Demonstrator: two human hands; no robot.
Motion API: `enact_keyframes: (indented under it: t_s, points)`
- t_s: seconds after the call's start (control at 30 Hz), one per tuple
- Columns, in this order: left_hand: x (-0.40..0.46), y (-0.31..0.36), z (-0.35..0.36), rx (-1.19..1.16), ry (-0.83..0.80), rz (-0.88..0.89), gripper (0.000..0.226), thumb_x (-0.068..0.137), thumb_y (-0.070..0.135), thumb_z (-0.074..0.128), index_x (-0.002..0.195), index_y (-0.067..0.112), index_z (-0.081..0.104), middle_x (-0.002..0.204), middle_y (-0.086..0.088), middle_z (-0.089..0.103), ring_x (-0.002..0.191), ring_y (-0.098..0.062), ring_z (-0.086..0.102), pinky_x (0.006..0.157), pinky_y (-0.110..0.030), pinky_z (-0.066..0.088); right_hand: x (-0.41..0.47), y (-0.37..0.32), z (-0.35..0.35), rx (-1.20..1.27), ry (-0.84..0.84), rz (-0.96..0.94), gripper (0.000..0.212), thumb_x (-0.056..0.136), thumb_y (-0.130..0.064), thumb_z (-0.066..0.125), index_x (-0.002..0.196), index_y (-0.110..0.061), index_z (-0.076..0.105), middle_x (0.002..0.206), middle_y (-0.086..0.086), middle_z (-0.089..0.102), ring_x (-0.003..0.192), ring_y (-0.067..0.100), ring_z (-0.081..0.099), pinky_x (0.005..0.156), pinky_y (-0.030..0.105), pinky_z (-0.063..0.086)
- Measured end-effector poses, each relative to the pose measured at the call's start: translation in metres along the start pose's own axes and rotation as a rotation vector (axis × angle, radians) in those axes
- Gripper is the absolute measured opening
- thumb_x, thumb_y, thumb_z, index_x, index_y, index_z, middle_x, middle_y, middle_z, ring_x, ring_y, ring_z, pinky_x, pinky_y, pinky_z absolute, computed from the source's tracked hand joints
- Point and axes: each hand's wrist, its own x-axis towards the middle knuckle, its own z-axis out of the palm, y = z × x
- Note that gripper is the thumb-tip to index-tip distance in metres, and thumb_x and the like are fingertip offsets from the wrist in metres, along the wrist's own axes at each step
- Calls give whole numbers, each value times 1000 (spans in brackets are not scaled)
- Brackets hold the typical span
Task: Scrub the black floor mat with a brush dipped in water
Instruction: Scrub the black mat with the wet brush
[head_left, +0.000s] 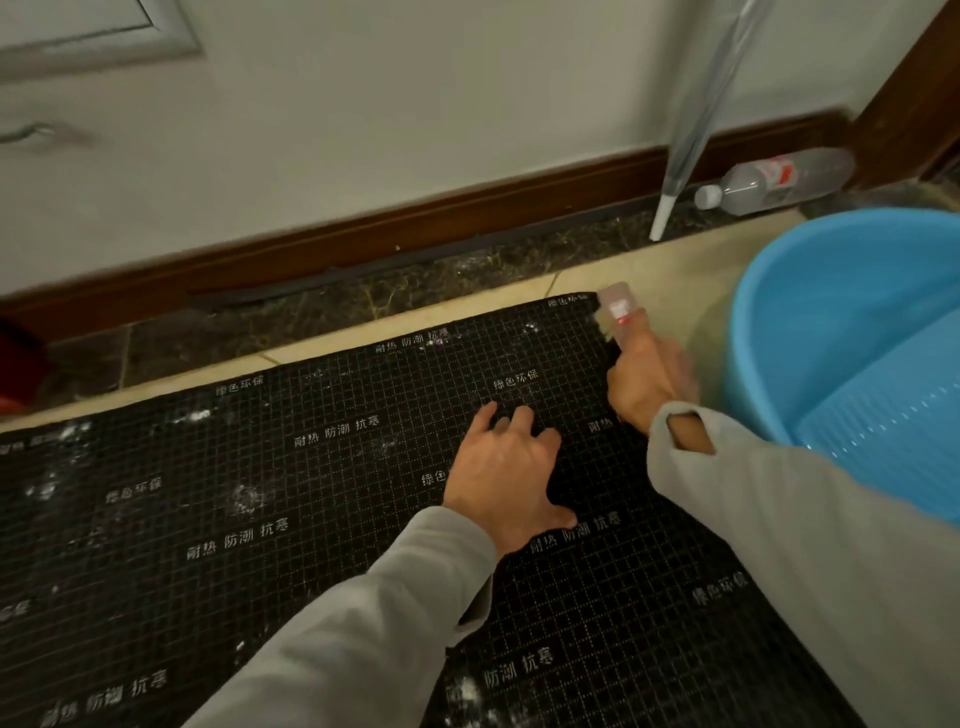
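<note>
Tiled floor by a white wall: black floor mat pinned under the spread, flat left hand, right hand gripping a motion-blurred brush at the mat's far corner, beside a half-cropped blue bucket.

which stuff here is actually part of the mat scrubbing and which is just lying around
Part of the job:
black floor mat
brush, gripped by the right hand
blue bucket
left hand, pressing on the mat

Just lying about:
plastic bottle, on its side by the skirting
folded umbrella, leaning against the wall
red object at the left edge
</note>
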Motion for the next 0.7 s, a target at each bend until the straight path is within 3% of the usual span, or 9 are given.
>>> enact_keyframes:
  t_s: [0.07, 0.2, 0.3, 0.4, 0.47, 0.6, 0.7]
  points:
    - [2, -1, -1, -7, -5, 1, 73, 75, 70, 66, 129, 22, 53, 125, -6, 50, 115, -24, 54, 120, -44, 10, -6, -15, 2, 14, 22, 35, 58, 93, -15, 54, 143, -19, 25, 93, 13, 61, 78, 27, 51, 67, 38, 41]
    - [3, -3, 3, -10, 11, 4, 76, 74, 71, 65, 132, 23, 50, 124, -5, 51, 114, -23, 54, 119, -44, 15, -33, -29, 25, -70, -107, -296, 73, 91, -15, 58, 148, -29, 15, 86, 7, 62, 80, 30, 63, 64, 36, 43]
    - [4, -3, 3, -13, 10, 3, 73, 74, 72, 65, 127, 23, 54, 123, -5, 51, 111, -23, 56, 118, -44, 19, -6, -3, 12, -23, -59, -152, 64, 92, -12, 54, 144, -30, 22, 81, 2, 56, 77, 30, 61, 66, 39, 49]
    - [4, -3, 4, -10, 18, 4, 74, 74, 74, 64, 128, 23, 54, 124, -5, 50, 110, -23, 56, 118, -44, 20, 13, 9, -8, 67, 33, 87, 56, 92, -9, 51, 140, -22, 26, 94, 12, 59, 79, 28, 53, 71, 43, 50]
    - [3, -3, 4, -14, 26, 2, 74, 74, 74, 63, 127, 23, 54, 124, -4, 50, 111, -22, 56, 118, -44, 20, 8, -1, -8, 56, 70, 50, 60, 92, -9, 51, 143, -23, 22, 87, 10, 56, 77, 28, 52, 68, 40, 45]
    - [4, -3, 4, 0, 21, 9, 73, 73, 73, 64, 124, 22, 55, 121, -5, 51, 108, -23, 56, 115, -44, 21, -21, -21, 21, -44, -40, -305, 71, 92, -14, 54, 149, -30, 15, 90, 14, 65, 79, 34, 64, 67, 41, 48]
    - [3, -4, 6, -10, 37, 8, 72, 73, 73, 64, 123, 22, 55, 120, -4, 51, 106, -23, 57, 115, -43, 23, -5, -5, 15, -32, 12, -130, 63, 91, -12, 55, 145, -26, 25, 81, 8, 57, 70, 27, 51, 64, 37, 41]
